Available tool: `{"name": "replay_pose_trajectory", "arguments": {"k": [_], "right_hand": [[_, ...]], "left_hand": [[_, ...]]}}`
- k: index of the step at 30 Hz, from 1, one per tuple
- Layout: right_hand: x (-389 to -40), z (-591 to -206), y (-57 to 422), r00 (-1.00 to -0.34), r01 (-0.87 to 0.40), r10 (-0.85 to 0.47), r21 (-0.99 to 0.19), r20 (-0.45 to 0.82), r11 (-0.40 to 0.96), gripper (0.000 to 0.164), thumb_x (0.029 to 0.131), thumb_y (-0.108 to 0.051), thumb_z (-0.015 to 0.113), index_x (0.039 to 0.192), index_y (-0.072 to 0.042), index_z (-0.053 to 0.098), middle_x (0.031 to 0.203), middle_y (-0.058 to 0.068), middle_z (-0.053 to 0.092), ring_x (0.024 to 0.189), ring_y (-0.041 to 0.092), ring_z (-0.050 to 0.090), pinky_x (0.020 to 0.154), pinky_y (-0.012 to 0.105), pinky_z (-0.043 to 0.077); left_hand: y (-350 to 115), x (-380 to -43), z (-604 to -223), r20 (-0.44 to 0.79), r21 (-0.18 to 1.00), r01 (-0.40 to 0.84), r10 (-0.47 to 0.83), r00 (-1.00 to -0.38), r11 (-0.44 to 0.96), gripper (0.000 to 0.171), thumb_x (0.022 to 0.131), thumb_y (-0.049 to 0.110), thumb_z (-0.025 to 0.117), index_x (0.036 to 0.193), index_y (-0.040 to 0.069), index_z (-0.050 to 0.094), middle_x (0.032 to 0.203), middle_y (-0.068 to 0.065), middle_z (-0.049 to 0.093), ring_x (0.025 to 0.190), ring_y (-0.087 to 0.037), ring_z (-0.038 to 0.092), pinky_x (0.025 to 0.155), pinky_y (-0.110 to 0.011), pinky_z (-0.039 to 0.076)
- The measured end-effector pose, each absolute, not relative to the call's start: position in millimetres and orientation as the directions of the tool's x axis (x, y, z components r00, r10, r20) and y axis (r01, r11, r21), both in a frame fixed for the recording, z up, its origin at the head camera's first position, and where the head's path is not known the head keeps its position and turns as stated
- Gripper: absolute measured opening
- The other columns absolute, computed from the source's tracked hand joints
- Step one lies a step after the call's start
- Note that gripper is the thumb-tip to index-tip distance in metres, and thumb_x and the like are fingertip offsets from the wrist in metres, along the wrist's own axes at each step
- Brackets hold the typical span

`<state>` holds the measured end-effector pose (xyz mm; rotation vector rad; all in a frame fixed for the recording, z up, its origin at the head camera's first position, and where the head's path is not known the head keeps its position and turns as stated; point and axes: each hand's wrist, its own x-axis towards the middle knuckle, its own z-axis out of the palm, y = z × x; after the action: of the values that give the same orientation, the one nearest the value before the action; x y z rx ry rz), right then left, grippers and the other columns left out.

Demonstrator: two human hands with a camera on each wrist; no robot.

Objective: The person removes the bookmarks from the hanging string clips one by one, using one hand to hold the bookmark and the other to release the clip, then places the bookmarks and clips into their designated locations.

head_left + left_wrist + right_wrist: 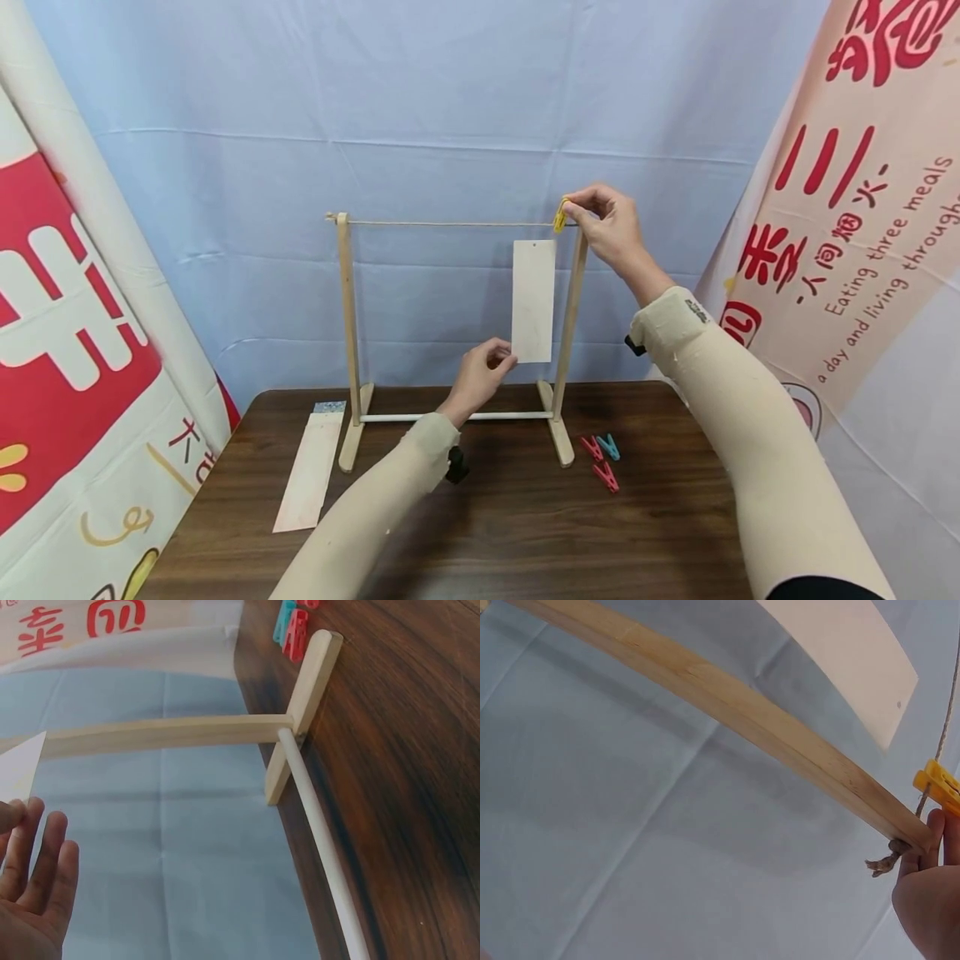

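My left hand [480, 375] pinches the lower left corner of a white card strip [533, 302], held upright just below the string, with a small hole near its top edge. In the left wrist view the thumb and index finger meet on the card's corner [19, 772]. Up at the right end of the string [450, 223], my right hand [611, 225] pinches a yellow clothespin [560, 215]. In the right wrist view the yellow clothespin [939, 787] is at the string, close to its knot; the card's top edge is apart from it.
A wooden frame [347, 308] with a white lower bar [495, 415] stands on the dark table [480, 517]. Left of it lie more white strips [309, 471], one with a blue patterned end. To the right lie two red clothespins [606, 477] and a blue clothespin [609, 447].
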<state>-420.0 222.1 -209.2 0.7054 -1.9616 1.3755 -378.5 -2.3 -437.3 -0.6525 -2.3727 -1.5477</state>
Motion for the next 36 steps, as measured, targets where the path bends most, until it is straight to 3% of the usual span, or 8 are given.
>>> {"name": "replay_pose_trajectory", "arguments": {"k": [7,14,21,25,36], "right_hand": [[-426,-211,227,-0.655,-0.736,-0.058,-0.620,0.753,0.271,0.006,0.101,0.000,0.074,0.104,0.000,0.078,0.106,0.007,0.075,0.097,0.009,0.070,0.083,0.019,0.054],[-423,-212,227,-0.642,-0.749,-0.066,-0.607,0.764,0.265,0.013,0.101,0.000,0.074,0.109,0.009,0.074,0.106,0.005,0.074,0.098,0.011,0.070,0.087,0.021,0.054],[-421,-212,226,-0.610,-0.779,-0.066,-0.582,0.790,0.235,0.013,0.099,0.003,0.075,0.109,0.011,0.074,0.110,0.018,0.074,0.096,0.007,0.070,0.095,0.026,0.053],[-419,-213,225,-0.598,-0.789,-0.075,-0.569,0.798,0.232,0.015,0.099,0.003,0.075,0.111,0.011,0.073,0.111,0.019,0.073,0.098,0.007,0.070,0.099,0.026,0.053],[-412,-215,225,-0.556,-0.821,-0.086,-0.530,0.827,0.213,0.023,0.098,0.007,0.074,0.118,0.015,0.069,0.117,0.021,0.070,0.102,0.009,0.068,0.100,0.024,0.052]], "left_hand": [[-9,-377,-442,0.429,0.805,0.484,0.226,-0.875,0.343,0.015,0.107,0.017,0.071,0.119,0.011,0.075,0.106,-0.001,0.079,0.091,-0.017,0.073,0.080,-0.032,0.059],[-19,-377,-452,0.438,0.801,0.489,0.218,-0.872,0.346,0.015,0.106,0.018,0.071,0.119,0.011,0.074,0.105,-0.002,0.079,0.092,-0.020,0.074,0.081,-0.032,0.059],[-32,-374,-458,0.439,0.801,0.486,0.211,-0.874,0.349,0.014,0.107,0.018,0.071,0.119,0.013,0.074,0.107,-0.005,0.079,0.092,-0.016,0.073,0.082,-0.036,0.059],[-36,-372,-457,0.443,0.800,0.487,0.201,-0.874,0.351,0.013,0.106,0.017,0.072,0.118,0.013,0.074,0.106,-0.006,0.079,0.092,-0.014,0.073,0.082,-0.036,0.059],[-43,-372,-456,0.466,0.783,0.496,0.173,-0.868,0.376,0.013,0.105,0.018,0.073,0.116,0.012,0.075,0.104,-0.007,0.080,0.093,-0.022,0.075,0.083,-0.037,0.059]]}}
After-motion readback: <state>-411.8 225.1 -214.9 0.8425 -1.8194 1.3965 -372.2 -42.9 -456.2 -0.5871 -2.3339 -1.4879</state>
